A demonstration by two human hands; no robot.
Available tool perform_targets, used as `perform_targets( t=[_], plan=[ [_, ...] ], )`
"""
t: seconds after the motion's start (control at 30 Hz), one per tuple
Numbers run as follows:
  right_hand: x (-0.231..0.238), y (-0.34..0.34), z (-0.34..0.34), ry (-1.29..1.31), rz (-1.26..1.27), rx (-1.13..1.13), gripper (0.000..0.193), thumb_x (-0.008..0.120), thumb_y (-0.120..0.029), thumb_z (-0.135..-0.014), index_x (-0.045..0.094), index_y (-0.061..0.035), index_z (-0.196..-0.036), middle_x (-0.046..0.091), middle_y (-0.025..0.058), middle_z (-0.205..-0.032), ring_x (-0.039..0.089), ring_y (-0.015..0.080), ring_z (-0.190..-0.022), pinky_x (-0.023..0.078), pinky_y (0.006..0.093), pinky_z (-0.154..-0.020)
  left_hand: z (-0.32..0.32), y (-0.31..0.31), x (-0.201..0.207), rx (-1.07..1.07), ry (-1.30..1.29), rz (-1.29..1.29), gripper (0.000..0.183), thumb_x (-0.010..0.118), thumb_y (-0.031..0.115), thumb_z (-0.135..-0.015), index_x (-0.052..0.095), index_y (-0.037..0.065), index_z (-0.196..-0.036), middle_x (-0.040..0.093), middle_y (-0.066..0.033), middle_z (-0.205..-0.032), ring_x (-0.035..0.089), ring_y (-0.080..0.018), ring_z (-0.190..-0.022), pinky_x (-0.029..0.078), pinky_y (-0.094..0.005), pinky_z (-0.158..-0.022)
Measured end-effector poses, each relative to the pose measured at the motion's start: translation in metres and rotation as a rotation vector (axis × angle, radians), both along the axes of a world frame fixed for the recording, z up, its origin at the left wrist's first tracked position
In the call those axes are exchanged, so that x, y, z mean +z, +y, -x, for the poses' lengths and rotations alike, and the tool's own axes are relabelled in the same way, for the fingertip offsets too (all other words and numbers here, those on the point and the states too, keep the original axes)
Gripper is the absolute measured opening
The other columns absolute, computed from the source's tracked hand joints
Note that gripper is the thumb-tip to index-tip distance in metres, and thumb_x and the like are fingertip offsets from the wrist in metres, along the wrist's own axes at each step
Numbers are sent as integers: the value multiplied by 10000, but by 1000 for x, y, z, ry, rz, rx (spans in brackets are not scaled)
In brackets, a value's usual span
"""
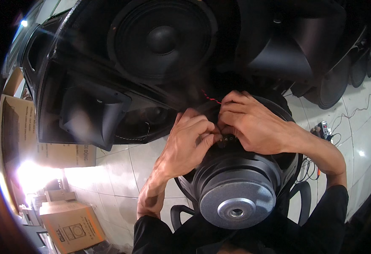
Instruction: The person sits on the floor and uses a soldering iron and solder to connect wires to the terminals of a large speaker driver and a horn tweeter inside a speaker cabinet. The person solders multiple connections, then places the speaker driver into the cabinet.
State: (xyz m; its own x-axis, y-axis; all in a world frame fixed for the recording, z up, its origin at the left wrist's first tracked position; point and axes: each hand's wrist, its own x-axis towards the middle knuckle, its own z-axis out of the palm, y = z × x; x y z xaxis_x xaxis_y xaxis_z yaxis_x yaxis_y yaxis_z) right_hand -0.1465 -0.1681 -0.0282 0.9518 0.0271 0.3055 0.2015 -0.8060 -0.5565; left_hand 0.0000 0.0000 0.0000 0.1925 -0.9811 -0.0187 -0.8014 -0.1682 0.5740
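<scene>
A large loudspeaker driver [211, 205] lies in front of me with its round grey magnet towards me. Both hands meet at the small terminal [224, 140] on its far side. My left hand [184, 144] is closed in a pinch there, and its fingers hide what they hold, if anything. From the cabinet, a twisted red and black wire [211, 99] runs to the fingers of my right hand [253, 122], which are closed round it. The wire's end is hidden behind the fingers.
A big black speaker cabinet [81, 55] with a round cone [162, 40] and horn [96, 114] stands ahead. Cardboard boxes [72, 226] sit at left. On the tiled floor at right are a power strip [323, 128] and cables. Round black speaker parts [327, 86] line the far right.
</scene>
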Motion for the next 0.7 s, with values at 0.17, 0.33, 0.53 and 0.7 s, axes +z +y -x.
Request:
perform_targets(
  t=[0.17, 0.33, 0.53, 0.7],
  plan=[
    [-6, -2, 1, -74, -64, 0, 177, 676, 2, -814, 656, -14, -989, 617, 136, -1026, 548, 297, -1096, 450, 419, -957, 5, -4, -6, 164, 278, -11, 146, 685, 107, -789, 702, -3, -883, 607, -83, -779, 538, -207, -768, 432, -371, -802],
    [3, 4, 3, 34, -275, -66, 235, 636, -16, -856, 570, -6, -1082, 625, 178, -1021, 563, 349, -1067, 431, 476, -952, 0, -3, -11, 136, 351, -18, 198, 683, 138, -812, 717, -6, -942, 660, -115, -858, 598, -215, -832, 455, -361, -830],
    [4, 5, 3, 59, -306, -94, 215, 633, -25, -868, 548, -16, -1066, 616, 175, -1001, 564, 354, -1059, 433, 480, -956, 5, 3, -9, 292, 162, 119, 223, 700, 148, -836, 714, 0, -1002, 676, -120, -912, 621, -229, -896, 485, -363, -824],
    [3, 5, 2, 44, -292, -100, 239, 688, 9, -831, 549, -41, -1020, 554, 141, -1067, 595, 333, -1010, 502, 427, -864, 17, 14, -7, 73, -63, 461, 173, 774, 41, -760, 750, 31, -932, 671, -75, -907, 582, -241, -899, 484, -348, -773]
  ],
)
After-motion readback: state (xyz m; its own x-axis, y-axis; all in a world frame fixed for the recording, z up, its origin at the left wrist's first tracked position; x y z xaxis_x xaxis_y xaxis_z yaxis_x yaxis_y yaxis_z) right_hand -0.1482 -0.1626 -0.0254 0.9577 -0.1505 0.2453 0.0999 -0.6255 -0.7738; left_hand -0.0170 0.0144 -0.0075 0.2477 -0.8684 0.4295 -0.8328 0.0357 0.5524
